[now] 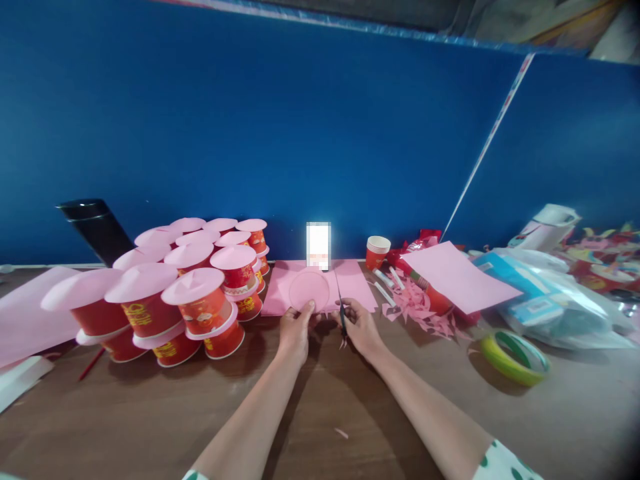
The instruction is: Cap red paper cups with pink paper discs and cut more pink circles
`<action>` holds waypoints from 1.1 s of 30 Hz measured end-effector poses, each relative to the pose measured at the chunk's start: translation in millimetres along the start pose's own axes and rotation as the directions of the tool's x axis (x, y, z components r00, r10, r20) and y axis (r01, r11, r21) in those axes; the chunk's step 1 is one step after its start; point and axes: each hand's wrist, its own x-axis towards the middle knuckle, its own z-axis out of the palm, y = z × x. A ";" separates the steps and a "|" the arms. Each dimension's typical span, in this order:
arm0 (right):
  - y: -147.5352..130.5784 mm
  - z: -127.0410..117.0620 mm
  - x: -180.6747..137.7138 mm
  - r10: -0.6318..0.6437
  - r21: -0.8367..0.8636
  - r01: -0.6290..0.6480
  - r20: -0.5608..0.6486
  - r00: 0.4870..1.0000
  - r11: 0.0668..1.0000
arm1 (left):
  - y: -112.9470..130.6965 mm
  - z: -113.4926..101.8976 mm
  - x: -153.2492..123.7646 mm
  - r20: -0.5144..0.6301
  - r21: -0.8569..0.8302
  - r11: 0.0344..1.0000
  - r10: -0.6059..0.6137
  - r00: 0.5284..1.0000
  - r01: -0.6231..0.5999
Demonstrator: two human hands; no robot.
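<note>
My left hand (295, 330) pinches the lower edge of a round pink paper disc (309, 289) and holds it up above the brown table (320, 407). My right hand (361, 327) is closed on a pair of scissors (341, 308), whose blades point up beside the disc's right edge. A flat pink paper sheet (357, 283) lies on the table behind the disc. Both forearms reach in from the bottom of the view.
Stacked red paper cups with pink paper lids (200, 293) crowd the left. A black bottle (97, 230) stands behind them. Right: a red cup stack (377, 252), pink scraps (415, 307), a pink sheet (457, 277), a green tape roll (515, 357), plastic bags (545, 293). A blue wall (300, 133) backs the table.
</note>
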 end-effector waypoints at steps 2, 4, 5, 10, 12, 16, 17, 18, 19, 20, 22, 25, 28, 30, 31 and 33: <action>-0.6 -0.2 -0.2 0.014 0.004 -0.014 0.011 1.000 1.000 | -0.1 0.1 0.3 -0.010 0.009 1.000 -0.003 1.000 0.003; -1.4 -0.6 -0.7 0.026 0.015 -0.026 0.025 0.999 1.000 | -0.6 0.0 1.1 -0.015 0.013 1.000 0.003 1.000 -0.003; -1.7 -0.8 -1.1 0.026 0.023 -0.027 0.032 0.999 0.999 | -0.9 -0.2 1.5 -0.014 0.014 1.000 0.006 1.000 -0.006; -2.8 0.6 -4.1 0.040 0.069 -0.043 0.055 0.998 0.997 | -0.8 0.4 1.3 -0.026 0.006 1.000 0.002 1.000 -0.002; -2.8 1.9 -5.2 0.057 0.091 -0.064 0.077 0.995 0.994 | 0.3 1.4 0.1 -0.030 0.006 1.000 0.000 1.000 0.000; -1.1 2.9 -5.7 0.083 0.119 -0.096 0.108 0.991 0.988 | 1.6 3.1 -1.8 -0.020 -0.005 1.000 0.000 1.000 0.000; -0.5 2.8 -5.5 0.088 0.121 -0.101 0.115 0.989 0.987 | 1.5 3.3 -1.9 -0.022 -0.006 1.000 0.000 1.000 0.000; 0.1 2.6 -5.4 0.089 0.122 -0.104 0.123 0.988 0.987 | 1.3 3.4 -2.1 -0.022 -0.005 1.000 0.002 1.000 -0.002; 0.5 2.3 -5.3 0.089 0.121 -0.105 0.132 0.987 0.987 | 1.1 3.5 -2.2 -0.022 -0.005 1.000 0.004 1.000 -0.004; 0.7 2.1 -5.3 0.091 0.120 -0.108 0.141 0.986 0.987 | 0.9 3.5 -2.4 -0.021 -0.004 1.000 0.005 1.000 -0.005; 0.7 1.9 -5.6 0.101 0.119 -0.121 0.160 0.982 0.986 | 0.9 3.6 -3.2 -0.013 0.001 1.000 0.006 1.000 -0.006; 0.3 1.9 -6.0 0.121 0.119 -0.144 0.179 0.976 0.982 | 1.2 3.6 -4.5 0.009 0.008 1.000 0.003 1.000 -0.003; 0.7 2.0 -6.4 0.116 0.123 -0.138 0.174 0.978 0.983 | 0.4 2.7 -4.0 0.032 0.018 1.000 -0.003 0.999 0.002; 0.7 2.0 -6.6 0.111 0.124 -0.134 0.175 0.978 0.983 | -0.9 1.6 -2.9 0.037 0.029 1.000 -0.003 0.999 0.002; 0.4 2.1 -6.7 0.111 0.124 -0.134 0.178 0.978 0.983 | -1.7 1.0 -2.3 0.037 0.034 0.999 -0.005 0.999 0.004; -0.8 2.2 -6.8 0.115 0.126 -0.140 0.182 0.976 0.982 | -3.1 0.1 -1.5 0.039 0.040 0.999 -0.014 0.999 0.013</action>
